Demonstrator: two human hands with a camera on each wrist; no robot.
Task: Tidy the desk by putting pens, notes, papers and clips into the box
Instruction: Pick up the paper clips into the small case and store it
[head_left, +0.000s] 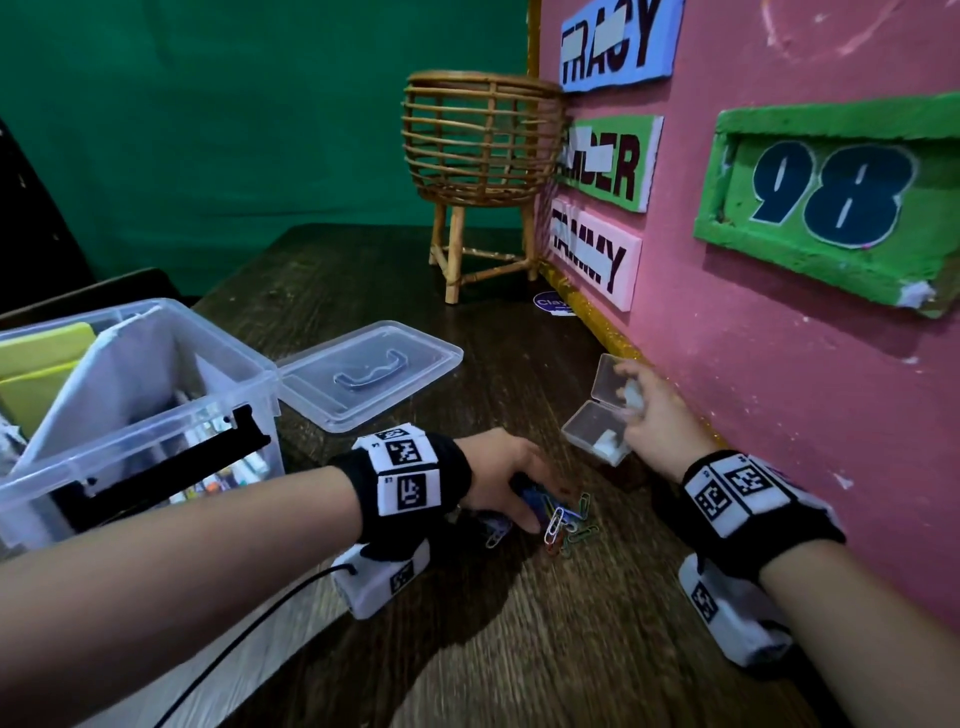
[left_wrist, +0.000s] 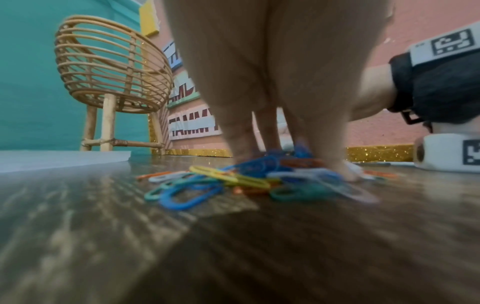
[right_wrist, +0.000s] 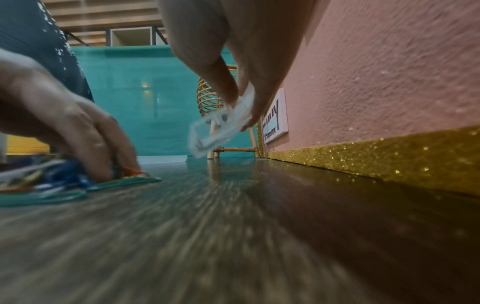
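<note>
Left hand (head_left: 498, 480), fingers curled down, gathers glossy coloured paper clips (left_wrist: 233, 183) heaped on the grained wooden desk (head_left: 519, 649). Right hand (head_left: 657, 415) pinches a small clear hinged case (head_left: 597, 428), lid open, near the rough pink wall (head_left: 779, 389). Clear plastic box (head_left: 156, 415) stands far left.

The desk (head_left: 519, 649) is viewed from above by the head camera; both wrist views are set low, close to it. The wicker basket (left_wrist: 111, 67) at the far end is shared by all.

Clear case (right_wrist: 221, 127) between fingers (right_wrist: 223, 82)
</note>
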